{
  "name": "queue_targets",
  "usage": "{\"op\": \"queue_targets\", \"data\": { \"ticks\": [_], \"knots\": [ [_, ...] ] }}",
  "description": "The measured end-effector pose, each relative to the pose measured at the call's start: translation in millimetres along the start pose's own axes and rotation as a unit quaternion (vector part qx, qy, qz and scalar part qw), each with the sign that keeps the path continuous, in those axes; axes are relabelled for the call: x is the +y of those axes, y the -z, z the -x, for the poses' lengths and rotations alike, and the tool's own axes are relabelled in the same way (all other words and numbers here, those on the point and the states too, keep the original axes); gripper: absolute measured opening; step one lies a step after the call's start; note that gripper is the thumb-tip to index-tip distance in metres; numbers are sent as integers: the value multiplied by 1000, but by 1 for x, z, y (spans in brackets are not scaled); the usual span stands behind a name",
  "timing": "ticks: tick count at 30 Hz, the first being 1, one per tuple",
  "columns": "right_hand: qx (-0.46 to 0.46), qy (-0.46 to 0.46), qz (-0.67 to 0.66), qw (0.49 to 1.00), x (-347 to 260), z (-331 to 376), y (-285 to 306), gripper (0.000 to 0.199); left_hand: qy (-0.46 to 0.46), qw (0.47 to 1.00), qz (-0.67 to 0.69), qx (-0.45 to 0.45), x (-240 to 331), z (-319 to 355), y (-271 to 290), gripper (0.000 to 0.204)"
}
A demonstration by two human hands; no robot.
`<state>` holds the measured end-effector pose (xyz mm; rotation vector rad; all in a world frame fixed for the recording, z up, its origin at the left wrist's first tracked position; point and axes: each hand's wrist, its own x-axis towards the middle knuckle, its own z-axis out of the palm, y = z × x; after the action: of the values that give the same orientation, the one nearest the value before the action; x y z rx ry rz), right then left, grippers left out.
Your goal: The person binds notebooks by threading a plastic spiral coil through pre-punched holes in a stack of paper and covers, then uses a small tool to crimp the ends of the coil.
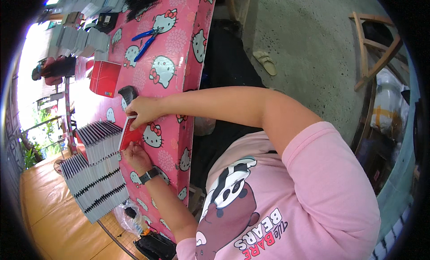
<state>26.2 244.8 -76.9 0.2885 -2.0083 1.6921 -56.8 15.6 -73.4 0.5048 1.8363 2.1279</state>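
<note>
The left hand [135,155], a dark watch on its wrist, and the right hand [142,110] each have their grip closed on a small red card [130,133], held just above the pink cartoon-print tabletop [177,49] near its left edge. Just beside it, fanned rows of grey-and-white packs [96,168] overhang that edge. Further along lie a red box [105,78], a black comb [128,94] and blue pliers [145,41]. The tabletop's middle lies bare.

Table [174,49], pink cartoon-cat cloth. On it: fanned rows of grey cards [96,170], red box [104,78], blue pliers [145,42], black comb [128,94], further card stacks [83,38] at far end.
</note>
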Motion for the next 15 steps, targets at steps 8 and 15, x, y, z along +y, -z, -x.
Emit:
{"op": "queue_targets", "data": {
  "ticks": [8, 15],
  "knots": [
    [-35, -30, -19, 999, -2, 4, 8, 39, -7, 1000, -10, -16, 1, 9, -18, 20],
    [-38, -31, -13, 999, -6, 3, 16, 41, -18, 1000, 5, -25, 3, 9, -30, 21]
  ]
}}
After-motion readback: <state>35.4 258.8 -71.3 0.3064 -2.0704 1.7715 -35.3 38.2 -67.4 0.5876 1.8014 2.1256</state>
